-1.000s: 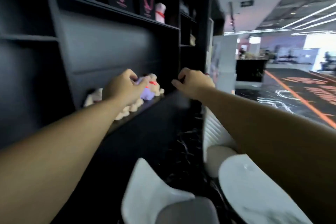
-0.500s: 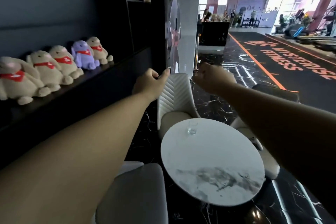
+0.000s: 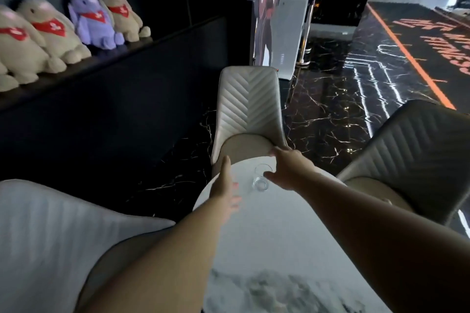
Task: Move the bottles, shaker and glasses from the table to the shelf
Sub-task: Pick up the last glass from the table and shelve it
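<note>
A single clear drinking glass (image 3: 261, 180) stands upright near the far edge of the round white marble table (image 3: 267, 236). My right hand (image 3: 290, 169) hovers just to its right, fingers spread and curled toward the glass, with a small gap between thumb and rim. My left hand (image 3: 225, 185) is stretched out flat over the table's left edge, open and holding nothing, a short way left of the glass. The dark shelf (image 3: 106, 61) runs along the left wall. No bottles or shaker are in sight.
Several plush rabbits with red scarves (image 3: 58, 30) sit in a row on the shelf. A beige chair (image 3: 248, 107) stands behind the table, a grey one (image 3: 417, 150) to the right, a white one (image 3: 50, 236) at near left. The floor is black marble.
My view has swung from the shelf down to the table. Both hands have dropped from chest height to the tabletop, and the right hand has opened beside the glass.
</note>
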`<action>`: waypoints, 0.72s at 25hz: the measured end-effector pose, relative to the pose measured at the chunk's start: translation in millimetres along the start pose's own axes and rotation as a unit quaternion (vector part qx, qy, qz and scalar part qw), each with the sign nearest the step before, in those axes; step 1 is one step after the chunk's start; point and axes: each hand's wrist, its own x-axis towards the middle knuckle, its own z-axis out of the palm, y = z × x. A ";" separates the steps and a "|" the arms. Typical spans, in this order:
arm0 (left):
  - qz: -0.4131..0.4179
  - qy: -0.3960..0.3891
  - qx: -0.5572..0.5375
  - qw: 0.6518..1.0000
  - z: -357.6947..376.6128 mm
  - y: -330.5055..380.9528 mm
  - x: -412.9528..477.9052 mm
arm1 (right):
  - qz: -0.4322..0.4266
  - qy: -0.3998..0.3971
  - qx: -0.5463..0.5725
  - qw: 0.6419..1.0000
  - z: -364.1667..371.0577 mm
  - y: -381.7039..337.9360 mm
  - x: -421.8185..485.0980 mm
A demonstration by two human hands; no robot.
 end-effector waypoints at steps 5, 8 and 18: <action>-0.053 -0.024 -0.103 0.993 30.2 -60.1 88.5 | -0.017 -0.061 -0.004 0.998 87.8 19.9 64.0; -0.055 -0.040 -0.168 0.983 37.6 -72.8 118.0 | -0.012 -0.087 -0.001 0.996 120.3 19.7 87.9; -0.036 -0.086 -0.289 0.953 8.2 -46.2 114.2 | -0.100 -0.051 0.029 0.993 88.1 -29.1 75.7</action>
